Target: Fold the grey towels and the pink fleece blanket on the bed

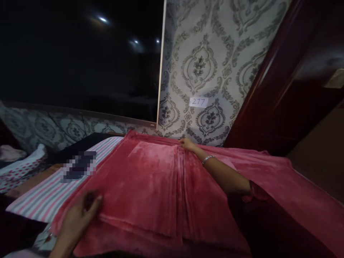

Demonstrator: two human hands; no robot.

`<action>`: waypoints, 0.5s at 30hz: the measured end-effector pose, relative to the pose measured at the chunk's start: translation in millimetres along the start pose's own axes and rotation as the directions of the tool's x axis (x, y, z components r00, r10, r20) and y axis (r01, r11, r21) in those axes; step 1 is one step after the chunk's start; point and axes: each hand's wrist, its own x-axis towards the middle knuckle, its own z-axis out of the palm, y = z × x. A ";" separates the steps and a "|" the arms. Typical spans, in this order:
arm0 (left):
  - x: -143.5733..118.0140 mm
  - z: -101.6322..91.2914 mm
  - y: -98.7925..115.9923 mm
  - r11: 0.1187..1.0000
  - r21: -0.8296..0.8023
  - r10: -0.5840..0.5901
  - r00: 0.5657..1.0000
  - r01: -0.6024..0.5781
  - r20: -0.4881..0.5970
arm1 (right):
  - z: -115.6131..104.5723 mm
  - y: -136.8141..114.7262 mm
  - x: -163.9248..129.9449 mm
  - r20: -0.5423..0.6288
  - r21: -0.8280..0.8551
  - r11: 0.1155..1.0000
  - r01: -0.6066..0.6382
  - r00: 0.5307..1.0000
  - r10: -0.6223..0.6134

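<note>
A red plush blanket (150,179) lies spread out in front of me, with several folds running down its middle. My right hand (187,144) reaches to the blanket's far edge, its fingers closed on the fabric there. Near the close left corner is my left hand (84,211), over or against the blanket's edge. Its thumb stands apart from the curled fingers, and no cloth shows between them.
Under the blanket's left side is a striped cloth (34,204) with a blurred dark object (79,166) on it. Polka-dot fabric (21,172) lies farther left. Behind are a large black screen (80,64), patterned wallpaper with a paper label (199,101), and a dark red door frame (258,93).
</note>
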 end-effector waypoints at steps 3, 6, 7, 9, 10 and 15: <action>-1.4 7.9 5.0 0.997 0.069 -0.023 0.995 0.017 0.093 | 22.2 -9.4 10.7 0.032 0.013 1.000 0.025 0.999 -0.025; -14.9 12.5 -4.7 0.996 0.072 0.053 0.995 -0.059 0.086 | 48.9 -33.9 27.4 0.057 0.062 0.993 0.100 0.993 -0.103; -21.4 11.5 -11.1 0.991 0.049 0.116 0.989 -0.121 0.090 | 57.3 -42.5 33.3 0.066 0.080 0.989 0.123 0.990 -0.128; -35.6 6.0 -24.4 0.970 -0.004 0.243 0.963 -0.244 0.113 | 72.5 -57.5 44.8 0.084 0.108 0.983 0.150 0.984 -0.160; -42.2 2.4 -29.7 0.957 -0.029 0.291 0.948 -0.289 0.131 | 79.2 -63.5 50.3 0.092 0.117 0.981 0.154 0.982 -0.165; -55.6 -4.9 -31.2 0.972 -0.030 0.236 0.957 -0.235 0.166 | 103.1 -76.7 71.5 0.118 0.130 0.986 0.106 0.986 -0.122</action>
